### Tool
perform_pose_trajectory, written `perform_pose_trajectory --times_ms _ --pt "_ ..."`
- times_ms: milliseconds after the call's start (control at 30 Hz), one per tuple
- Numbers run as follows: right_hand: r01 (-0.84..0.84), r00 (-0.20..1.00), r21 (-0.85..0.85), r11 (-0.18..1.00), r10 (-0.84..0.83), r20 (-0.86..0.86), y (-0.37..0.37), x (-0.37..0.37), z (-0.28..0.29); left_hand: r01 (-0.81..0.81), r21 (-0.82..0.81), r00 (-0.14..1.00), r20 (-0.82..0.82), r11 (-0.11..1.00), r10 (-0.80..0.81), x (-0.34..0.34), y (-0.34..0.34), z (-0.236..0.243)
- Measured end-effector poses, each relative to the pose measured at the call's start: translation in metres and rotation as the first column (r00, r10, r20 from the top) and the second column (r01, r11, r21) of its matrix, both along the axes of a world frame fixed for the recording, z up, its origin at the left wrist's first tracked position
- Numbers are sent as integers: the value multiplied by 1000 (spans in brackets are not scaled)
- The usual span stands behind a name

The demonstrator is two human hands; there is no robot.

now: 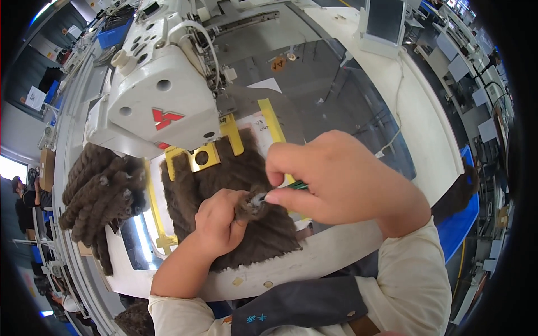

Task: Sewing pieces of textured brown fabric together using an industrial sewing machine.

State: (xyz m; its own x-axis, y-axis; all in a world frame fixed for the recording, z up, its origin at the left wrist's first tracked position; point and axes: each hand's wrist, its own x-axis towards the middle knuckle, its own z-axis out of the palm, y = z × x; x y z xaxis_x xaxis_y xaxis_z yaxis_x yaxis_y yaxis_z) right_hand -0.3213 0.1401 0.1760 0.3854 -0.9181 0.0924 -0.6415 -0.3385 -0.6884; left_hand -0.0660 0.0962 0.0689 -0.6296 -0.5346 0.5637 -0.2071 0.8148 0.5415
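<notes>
At the left of the frame I see a pile of brown fuzzy pieces [101,196] lying on the white surface [336,252], just beside the big white sewing machine [162,95] that fills the upper left. Under the front of the machine sits a yellow metal frame [204,157] with a round hole in it (it lies right on top of the fur).

In the middle of the frame lies a brown furry cloth [246,224], flat on the surface, reaching from the yellow frame down to the near edge. My left hand [221,221] rests on this cloth, low and a bit left of the middle. Its fingers are curled shut and pinch a little tuft of fur [250,203] up off the cloth.

Just to the right, my right hand [336,179] comes in above the cloth. Its thumb and fingers are squeezed tight around a thin green tool [297,185], and the tip of the tool touches the tuft. I cannot tell what kind of tool it is, since the hand hides most of it.

In the upper right stands a small grey screen [385,21].
</notes>
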Motion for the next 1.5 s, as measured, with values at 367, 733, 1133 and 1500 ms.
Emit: perform_pose_trajectory --times_ms 367,733,1133,1500 --pt "-1 998 -4 1000 0 -57 8 -8 11 18 -83 1000 21 996 -17 -3 -1 -1" --pt "-87 990 -34 996 82 -110 2 4 -8 48 -86 998 31 995 -46 -4 0 1" --pt "-25 997 -225 974 7 -80 4 -11 -8 45 -76 999 20 996 -43 -3 -1 0" --pt "-83 991 -224 971 58 -117 1 0 -21 83 -87 996 47 993 -79 -5 0 -1"
